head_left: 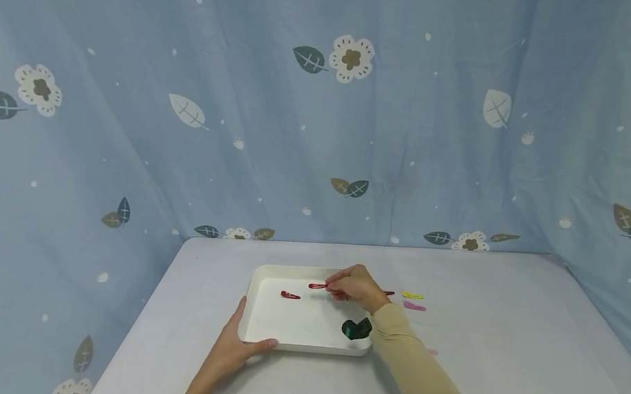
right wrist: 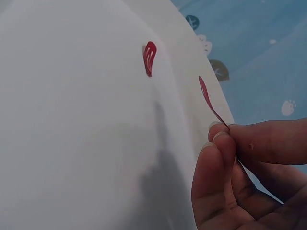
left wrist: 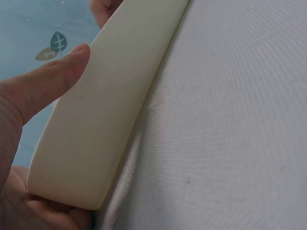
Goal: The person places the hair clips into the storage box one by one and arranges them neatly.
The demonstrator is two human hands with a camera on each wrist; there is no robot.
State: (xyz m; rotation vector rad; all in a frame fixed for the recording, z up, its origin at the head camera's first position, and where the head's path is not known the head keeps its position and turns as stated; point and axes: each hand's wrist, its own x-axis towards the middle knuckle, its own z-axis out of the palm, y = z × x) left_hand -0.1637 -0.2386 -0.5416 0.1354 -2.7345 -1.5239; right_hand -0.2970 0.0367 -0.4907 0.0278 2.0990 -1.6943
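A red snap hair clip (right wrist: 207, 96) is pinched by one end between the thumb and fingertips of my right hand (head_left: 358, 286), held above the white tray (head_left: 301, 347). On the tray floor, toward the left, lies another red hair clip (head_left: 290, 295). My left hand (head_left: 230, 349) grips the tray's near left corner. In the left wrist view the thumb (left wrist: 72, 62) lies against the tray wall, while the other fingers curl round the corner, partly hidden. The right hand and forearm cover the tray's right side in the head view.
Right of the tray, on the white tabletop (head_left: 517, 345), lie a yellow hair clip (head_left: 413, 295) and a pink one (head_left: 414, 307). A dark red clip (head_left: 389, 293) shows partly behind the right wrist. Something pale pink (head_left: 432, 351) peeks out beside the sleeve. A blue curtain (head_left: 267, 111) hangs behind.
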